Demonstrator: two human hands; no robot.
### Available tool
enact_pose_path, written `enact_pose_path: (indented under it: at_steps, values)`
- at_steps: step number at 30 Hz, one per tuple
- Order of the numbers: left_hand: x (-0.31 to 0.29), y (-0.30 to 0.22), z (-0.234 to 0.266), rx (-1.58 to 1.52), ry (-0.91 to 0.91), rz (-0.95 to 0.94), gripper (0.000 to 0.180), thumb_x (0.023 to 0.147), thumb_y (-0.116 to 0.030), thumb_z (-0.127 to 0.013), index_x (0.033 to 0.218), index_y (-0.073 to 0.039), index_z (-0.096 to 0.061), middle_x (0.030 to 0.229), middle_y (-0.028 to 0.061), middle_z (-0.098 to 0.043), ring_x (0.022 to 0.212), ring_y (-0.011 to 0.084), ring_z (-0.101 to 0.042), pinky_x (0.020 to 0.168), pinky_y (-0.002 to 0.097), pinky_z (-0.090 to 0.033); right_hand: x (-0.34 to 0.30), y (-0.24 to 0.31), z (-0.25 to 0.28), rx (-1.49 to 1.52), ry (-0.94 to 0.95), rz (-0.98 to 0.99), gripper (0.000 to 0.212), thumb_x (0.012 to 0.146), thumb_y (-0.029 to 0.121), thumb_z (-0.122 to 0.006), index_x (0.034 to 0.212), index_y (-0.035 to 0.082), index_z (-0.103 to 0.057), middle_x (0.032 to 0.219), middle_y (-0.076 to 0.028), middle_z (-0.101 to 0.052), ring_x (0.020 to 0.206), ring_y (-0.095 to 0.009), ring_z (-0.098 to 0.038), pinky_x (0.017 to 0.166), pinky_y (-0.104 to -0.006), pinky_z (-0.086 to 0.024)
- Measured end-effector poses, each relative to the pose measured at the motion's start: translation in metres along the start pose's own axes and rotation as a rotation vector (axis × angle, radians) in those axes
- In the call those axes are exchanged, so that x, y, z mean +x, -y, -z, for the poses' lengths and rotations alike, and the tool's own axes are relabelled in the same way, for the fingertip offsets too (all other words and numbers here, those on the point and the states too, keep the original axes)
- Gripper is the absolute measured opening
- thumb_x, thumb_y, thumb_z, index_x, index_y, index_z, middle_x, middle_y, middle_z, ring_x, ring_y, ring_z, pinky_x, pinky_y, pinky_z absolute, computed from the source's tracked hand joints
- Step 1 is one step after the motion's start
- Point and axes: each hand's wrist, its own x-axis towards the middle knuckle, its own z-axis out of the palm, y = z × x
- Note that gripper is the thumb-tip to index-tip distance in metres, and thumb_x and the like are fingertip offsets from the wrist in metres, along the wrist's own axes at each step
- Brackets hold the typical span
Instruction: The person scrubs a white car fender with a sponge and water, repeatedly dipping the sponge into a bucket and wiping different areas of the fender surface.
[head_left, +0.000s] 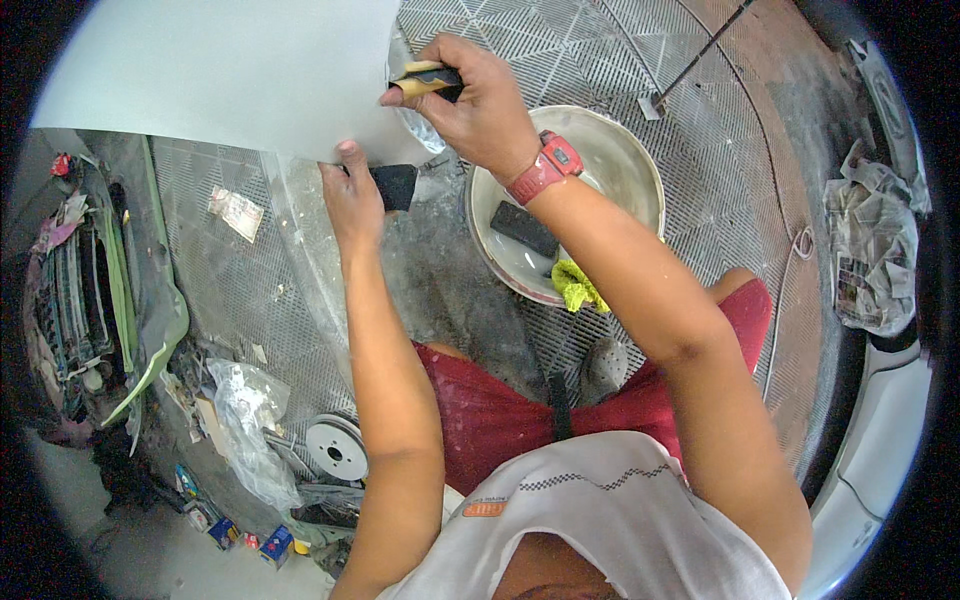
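Nearest is the person's white shirt (590, 485) with a checkered line across it, above dark red shorts (480, 385). Beyond the knees stands a round, whitish basin (628, 185), holding a dark rectangular block (524, 228); a bright yellow-green cloth (577, 287) hangs at its near rim. The right forearm passes over the basin, a red-strapped watch (545, 165) on its wrist.

Farther out, the left hand (352, 200) is at the near lower edge of a large, smooth white panel (220, 70), its thumb raised. A flat black pad (397, 186) shows just right of that hand; its other fingers are mostly hidden, so I cannot tell whether they grip the pad. The right hand (478, 105) is beside the panel's right edge, its fingers and thumb pinching a small black-and-yellow folded piece (428, 80).

Around them spreads a grey, ridge-patterned floor (590, 50). Out left lie a silver metal disc (335, 447) with a central hole and a crumpled clear plastic bag (250, 425); far right is a newspaper-covered bundle (872, 255).
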Motion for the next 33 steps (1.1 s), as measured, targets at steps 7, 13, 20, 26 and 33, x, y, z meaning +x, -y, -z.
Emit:
enact_pose_path:
  at_steps: [7,13,20,26,33]
  values:
    - [0.001,-0.002,-0.002,-0.033,-0.013,-0.011,0.099,0.11,-0.076,-0.035,0.159,0.01,-0.042,0.158,0.0307,-0.053,0.148,0.044,-0.049,0.124,0.0478,-0.033,-0.012,0.004,-0.004,-0.058,0.099,-0.027,0.037,0.085,0.03,-0.093,0.1,0.005,-0.07,0.086,-0.015,-0.07,0.075,-0.035,-0.068,0.07,-0.0428,-0.055]
    - [0.003,0.013,-0.002,-0.021,-0.009,-0.009,0.094,0.11,-0.076,-0.037,0.148,0.009,-0.05,0.141,0.0268,-0.062,0.131,0.0403,-0.058,0.117,0.0469,-0.04,-0.007,0.02,0.004,0.106,-0.028,-0.044,0.036,0.092,0.022,-0.087,0.113,0.004,-0.064,0.097,-0.015,-0.074,0.084,-0.034,-0.073,0.075,-0.0427,-0.058]
    - [0.006,0.016,-0.004,0.007,-0.027,0.044,0.09,0.11,-0.075,-0.039,0.141,0.009,-0.054,0.133,0.0271,-0.065,0.122,0.04,-0.062,0.111,0.0456,-0.044,0.013,0.003,-0.008,-0.067,0.08,0.125,0.048,0.089,0.034,-0.091,0.111,0.007,-0.058,0.091,-0.014,-0.07,0.079,-0.038,-0.069,0.069,-0.0441,-0.055]
    - [0.0,0.005,-0.002,-0.022,-0.005,-0.044,0.089,0.112,-0.071,-0.039,0.151,0.009,-0.049,0.148,0.0324,-0.06,0.139,0.0437,-0.058,0.117,0.0493,-0.042,0.012,-0.005,-0.013,0.124,-0.02,0.076,0.049,0.088,0.036,-0.091,0.109,0.007,-0.057,0.086,-0.011,-0.064,0.076,-0.037,-0.065,0.069,-0.0431,-0.053]
    - [0.004,0.005,-0.002,-0.041,-0.027,-0.048,0.097,0.108,-0.077,-0.042,0.153,0.008,-0.049,0.149,0.0319,-0.059,0.139,0.0462,-0.058,0.117,0.0505,-0.042,0.007,-0.003,-0.015,0.099,0.021,0.083,0.05,0.089,0.035,-0.091,0.109,0.008,-0.055,0.09,-0.013,-0.063,0.075,-0.035,-0.063,0.067,-0.043,-0.051]
